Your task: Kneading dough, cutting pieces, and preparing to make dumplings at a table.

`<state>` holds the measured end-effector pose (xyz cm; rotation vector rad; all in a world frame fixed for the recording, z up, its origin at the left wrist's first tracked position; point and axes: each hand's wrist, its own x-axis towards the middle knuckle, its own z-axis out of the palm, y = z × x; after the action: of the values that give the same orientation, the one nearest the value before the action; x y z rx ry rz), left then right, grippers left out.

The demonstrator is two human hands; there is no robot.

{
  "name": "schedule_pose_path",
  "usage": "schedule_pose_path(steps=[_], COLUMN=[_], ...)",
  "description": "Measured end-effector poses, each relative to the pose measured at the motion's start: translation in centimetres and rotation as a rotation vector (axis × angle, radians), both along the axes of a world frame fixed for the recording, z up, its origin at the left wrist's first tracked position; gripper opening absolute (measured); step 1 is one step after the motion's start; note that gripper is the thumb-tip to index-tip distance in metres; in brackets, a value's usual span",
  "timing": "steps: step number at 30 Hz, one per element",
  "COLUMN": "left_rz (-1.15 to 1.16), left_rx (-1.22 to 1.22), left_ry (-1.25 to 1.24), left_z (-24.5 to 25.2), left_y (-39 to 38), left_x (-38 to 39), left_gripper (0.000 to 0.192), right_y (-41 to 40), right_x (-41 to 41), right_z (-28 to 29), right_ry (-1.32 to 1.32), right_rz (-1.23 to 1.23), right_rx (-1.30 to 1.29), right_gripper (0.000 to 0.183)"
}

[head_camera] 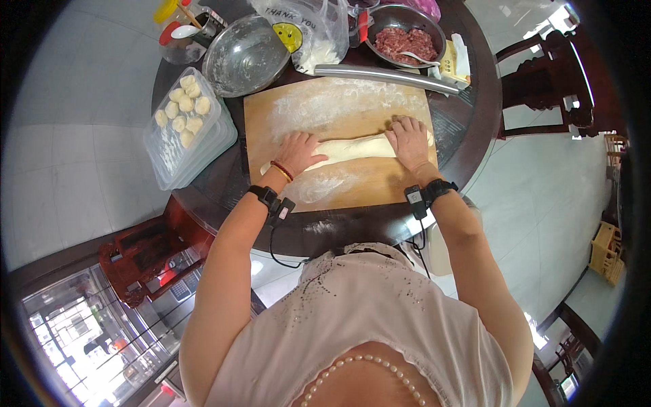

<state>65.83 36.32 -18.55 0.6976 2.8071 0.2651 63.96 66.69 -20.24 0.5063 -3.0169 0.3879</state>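
Note:
A long roll of pale dough (356,148) lies across a floured wooden board (330,196). My left hand (300,151) rests on the dough's left part, fingers pointing away from me and thumb towards the middle. Over its right part lies my right hand (409,141), palm down, with the fingertips at the far side. Whether the fingers grip the dough is not clear. Both ends of the roll show past my hands. Beyond the board's far edge lies a metal rolling pin (386,78).
Stacked plastic containers (226,133) with dough balls (186,104) stand at the left. At the back are an empty metal bowl (246,56), a plastic bag (318,35) with flour, a bowl of minced meat (405,45) with a spoon, and a tissue pack (454,66). Jars stand at the back left.

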Motion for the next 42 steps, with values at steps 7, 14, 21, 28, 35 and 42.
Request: schedule_pose_path(steps=[7,14,21,28,35,42], left_rz=[-0.193,-0.110,-0.086,-0.105,-0.048,0.140], left_rx=[0.065,0.027,0.126,0.095,0.287,0.357], left_ry=[0.253,0.316,0.290,0.342,0.083,0.255], left_z=[0.6,-1.1,-2.0,-0.5,-1.0,0.0], left_y=[12.3,17.0,16.9,19.5,19.7,21.2], left_x=[3.5,-2.4,-3.5,-0.9,-3.3,-1.2], left_gripper=[0.084,0.086,0.072,0.067,0.051,0.057], right_y=[1.6,3.2,2.0,5.1,3.1,1.9], right_x=[3.6,0.7,-2.5,-0.1,-0.6,-0.6], right_z=[-0.4,-1.6,0.0,-0.4,-0.2,2.2], right_ry=[0.232,0.105,0.046,-0.191,-0.218,-0.183], right_rz=[0.145,0.185,0.000,-0.372,-0.488,-0.528], right_rx=[-0.126,-0.429,-0.127,-1.199,-1.196,-0.750], right_gripper=[0.042,0.029,0.021,0.031,0.032,0.031])
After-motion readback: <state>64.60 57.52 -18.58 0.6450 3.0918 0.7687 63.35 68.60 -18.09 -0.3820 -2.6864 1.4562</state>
